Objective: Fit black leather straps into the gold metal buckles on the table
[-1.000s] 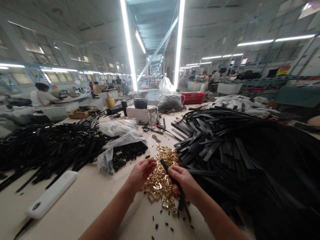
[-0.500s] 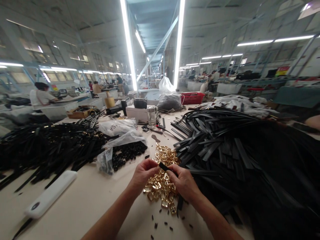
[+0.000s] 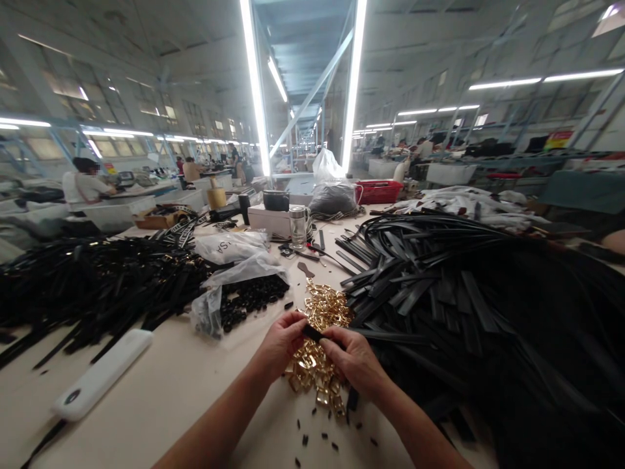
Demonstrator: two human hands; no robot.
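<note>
Nearest, small black bits (image 3: 305, 440) lie scattered on a pale counter (image 3: 195, 410), with a white corded device (image 3: 105, 374) to the left. Two bare hands meet at the centre: the left hand (image 3: 282, 342) pinches one end of a black strip (image 3: 312, 333), and the right hand (image 3: 354, 355) grips it farther along. The strip is above a pile of gold buckles (image 3: 325, 303); whether it carries a buckle cannot be told. To the right spreads a big heap of loose black strips (image 3: 430, 280). At the left, a dark heap (image 3: 97, 280) glints with gold, so those pieces probably have their fittings already. Judging by the large right-hand heap and the many loose buckles, much seems left to do. Beyond stand a glass jar (image 3: 297, 228) and a red basket (image 3: 381, 191); farther off, a person in white (image 3: 85, 185) sits working.
</note>
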